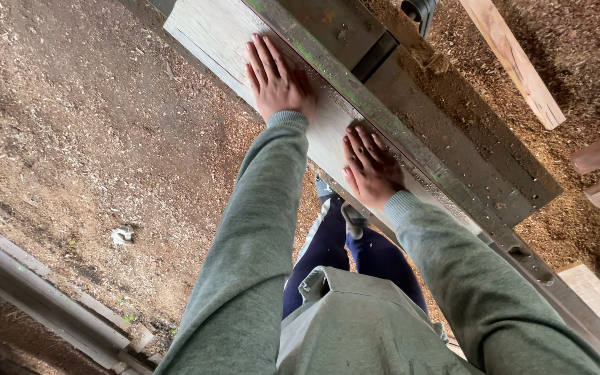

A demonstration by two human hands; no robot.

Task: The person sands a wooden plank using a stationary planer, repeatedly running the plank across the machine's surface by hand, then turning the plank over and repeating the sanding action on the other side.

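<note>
Both hands are flat on a pale wooden board [234,31] lying on a long metal machine bed [467,149]. The left hand [277,80] sits further along, the right hand [371,169] nearer the body, fingers spread, gripping nothing. Looks like the pressing or feeding step, so steady even pressure matters. Sawdust floor [85,139] everywhere, loose timber pieces [515,62] off to the side.

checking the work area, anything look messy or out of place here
Sawdust covers the ground, with a crumpled white scrap lying in it. Both hands, left and right, lie flat on the pale board; nothing looks damaged.
</note>
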